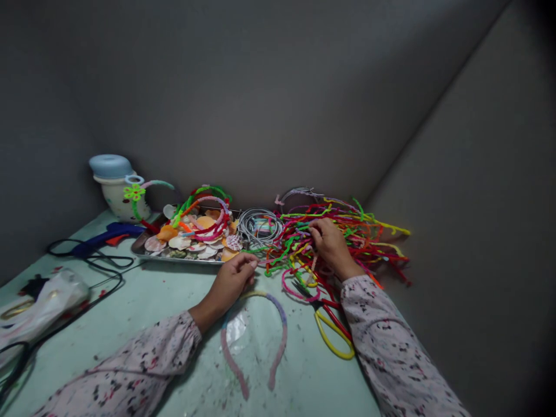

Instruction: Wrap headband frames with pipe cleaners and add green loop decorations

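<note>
My left hand (232,280) is closed, pinching the end of a thin pink pipe cleaner (270,262) in front of the shell tray. Over the heap of colourful pipe cleaners (365,223), my right hand (329,243) has its fingers pressed together; what they hold, if anything, is too small to name. A headband (284,324) wrapped in pink, purple and yellow lies on the table below my left hand. Scissors (332,336) with yellow and red handles rest beside my right forearm.
A metal tray (182,262) holds shells and wrapped headbands. Next to it lie bare metal headbands (260,227). On the left are a blue glue gun (102,238), its black cord, a plastic bag (47,304) and a white container (117,191) with a blue lid. Grey walls stand behind.
</note>
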A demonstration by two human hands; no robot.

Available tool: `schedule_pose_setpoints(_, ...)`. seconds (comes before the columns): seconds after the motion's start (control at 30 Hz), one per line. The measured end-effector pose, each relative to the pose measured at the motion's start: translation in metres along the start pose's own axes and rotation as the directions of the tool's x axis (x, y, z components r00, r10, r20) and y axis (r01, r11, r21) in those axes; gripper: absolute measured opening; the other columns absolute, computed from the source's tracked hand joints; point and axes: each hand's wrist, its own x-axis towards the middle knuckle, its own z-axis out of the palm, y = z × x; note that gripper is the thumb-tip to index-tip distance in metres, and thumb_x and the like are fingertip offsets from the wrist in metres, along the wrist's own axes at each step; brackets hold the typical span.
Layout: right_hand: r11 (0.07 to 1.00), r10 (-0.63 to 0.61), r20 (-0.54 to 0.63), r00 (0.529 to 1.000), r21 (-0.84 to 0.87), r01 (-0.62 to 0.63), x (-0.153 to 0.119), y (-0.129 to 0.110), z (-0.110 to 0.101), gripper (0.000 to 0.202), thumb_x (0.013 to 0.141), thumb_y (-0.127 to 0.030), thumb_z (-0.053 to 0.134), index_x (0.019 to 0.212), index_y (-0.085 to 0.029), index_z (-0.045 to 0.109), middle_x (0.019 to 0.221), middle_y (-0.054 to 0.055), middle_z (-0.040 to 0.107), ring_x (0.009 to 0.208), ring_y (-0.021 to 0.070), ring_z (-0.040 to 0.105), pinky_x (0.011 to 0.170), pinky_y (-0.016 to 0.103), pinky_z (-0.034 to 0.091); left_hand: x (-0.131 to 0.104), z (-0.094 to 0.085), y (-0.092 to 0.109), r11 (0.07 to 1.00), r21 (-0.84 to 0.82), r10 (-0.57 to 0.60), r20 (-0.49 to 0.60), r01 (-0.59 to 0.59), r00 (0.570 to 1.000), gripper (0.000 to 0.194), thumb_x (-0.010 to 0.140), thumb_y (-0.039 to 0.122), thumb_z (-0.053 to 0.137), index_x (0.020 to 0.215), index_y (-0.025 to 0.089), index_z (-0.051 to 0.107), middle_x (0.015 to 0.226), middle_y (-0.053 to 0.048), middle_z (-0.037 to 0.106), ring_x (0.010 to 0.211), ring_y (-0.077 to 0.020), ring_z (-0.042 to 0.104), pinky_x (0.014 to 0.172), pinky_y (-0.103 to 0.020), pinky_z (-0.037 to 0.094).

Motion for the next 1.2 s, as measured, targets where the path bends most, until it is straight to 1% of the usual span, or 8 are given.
schedule_pose_setpoints(0.13, 1.000, -0.008, -0.022, 1.000, 0.015, 0.008, 0.001, 0.001, -0.002, 0.015, 0.088, -0.023, 0.049, 0.090, -0.019, 0.063, 0.091, 0.009, 0.061, 0.087, 0.0230, 0.057, 0.079, 0.035, 0.044, -0.005, 0.002, 0.005, 0.999, 0.010, 0.039, -0.068, -0.038, 0.997, 0.033, 0.087, 0.041, 0.052, 0.113, 0.020, 0.053, 0.053, 0.007, 0.050, 0.040, -0.0068, 0.038, 0.039, -0.016, 0.027)
schedule_pose_setpoints(0.27, 1.000, 0.003, 0.019, 1.000, 0.017, -0.003, 0.001, 0.002, -0.001, 0.014, 0.087, -0.023, 0.050, 0.090, -0.020, 0.063, 0.090, 0.008, 0.061, 0.086, 0.0226, 0.057, 0.079, 0.035, 0.044, -0.009, 0.002, 0.008, 0.976, 0.186, 0.154, -0.230, -0.111, 0.961, 0.039, 0.088, 0.041, 0.049, 0.123, 0.022, 0.051, 0.054, 0.006, 0.052, 0.042, -0.0088, 0.042, 0.043, -0.019, 0.033)
schedule_pose_setpoints(0.33, 1.000, 0.000, 0.031, 1.000, 0.018, -0.001, 0.001, 0.002, 0.000, 0.014, 0.087, -0.023, 0.050, 0.090, -0.020, 0.063, 0.090, 0.008, 0.061, 0.086, 0.0224, 0.057, 0.079, 0.034, 0.044, -0.009, 0.001, 0.008, 0.950, 0.292, 0.198, -0.303, -0.107, 0.932, 0.038, 0.088, 0.040, 0.051, 0.121, 0.022, 0.054, 0.052, 0.007, 0.050, 0.043, -0.0095, 0.043, 0.045, -0.020, 0.034)
schedule_pose_setpoints(0.43, 1.000, -0.016, 0.036, 0.999, 0.024, 0.016, 0.001, 0.001, -0.001, 0.013, 0.087, -0.023, 0.050, 0.089, -0.020, 0.063, 0.090, 0.007, 0.060, 0.085, 0.0221, 0.057, 0.078, 0.034, 0.044, -0.007, 0.001, 0.009, 0.921, 0.381, 0.221, -0.343, -0.080, 0.913, 0.034, 0.085, 0.039, 0.053, 0.112, 0.019, 0.060, 0.048, 0.008, 0.045, 0.043, -0.0102, 0.041, 0.046, -0.021, 0.032)
schedule_pose_setpoints(0.7, 0.993, -0.098, 0.066, 0.993, 0.067, 0.093, -0.001, -0.002, -0.005, 0.014, 0.087, -0.020, 0.048, 0.091, -0.020, 0.061, 0.088, 0.006, 0.063, 0.081, 0.0205, 0.058, 0.074, 0.031, 0.044, -0.012, 0.005, 0.011, 0.924, 0.341, 0.262, -0.232, -0.174, 0.937, 0.029, 0.086, 0.037, 0.051, 0.106, 0.018, 0.059, 0.054, 0.006, 0.046, 0.050, -0.0111, 0.043, 0.051, -0.021, 0.033)
schedule_pose_setpoints(0.83, 0.992, -0.002, -0.018, 1.000, 0.127, 0.005, 0.000, -0.007, -0.009, 0.017, 0.089, -0.026, 0.046, 0.095, -0.021, 0.061, 0.089, 0.006, 0.067, 0.080, 0.0210, 0.061, 0.075, 0.032, 0.045, -0.014, 0.007, 0.009, 0.928, 0.313, 0.259, -0.156, -0.200, 0.953, 0.027, 0.086, 0.037, 0.052, 0.104, 0.018, 0.060, 0.057, 0.005, 0.048, 0.052, -0.0115, 0.044, 0.052, -0.022, 0.033)
schedule_pose_setpoints(1.0, 0.984, 0.082, -0.116, 0.990, 0.170, -0.061, 0.001, -0.018, -0.015, 0.018, 0.089, -0.030, 0.045, 0.095, -0.021, 0.060, 0.088, 0.006, 0.067, 0.079, 0.0214, 0.061, 0.075, 0.033, 0.046, -0.013, 0.006, 0.008, 0.944, 0.275, 0.228, -0.141, -0.183, 0.963, 0.028, 0.085, 0.039, 0.053, 0.103, 0.019, 0.060, 0.059, 0.004, 0.051, 0.053, -0.0121, 0.044, 0.051, -0.022, 0.033)
schedule_pose_setpoints(1.2, 0.922, 0.226, -0.164, 0.960, 0.355, -0.156, 0.003, -0.032, -0.024, 0.018, 0.091, -0.035, 0.044, 0.098, -0.022, 0.054, 0.067, -0.001, 0.059, 0.058, 0.0176, 0.058, 0.063, 0.031, 0.047, -0.012, 0.005, 0.004, 0.936, 0.301, 0.225, -0.117, -0.182, 0.967, 0.027, 0.086, 0.039, 0.051, 0.103, 0.020, 0.061, 0.061, 0.003, 0.053, 0.054, -0.0126, 0.048, 0.051, -0.021, 0.035)
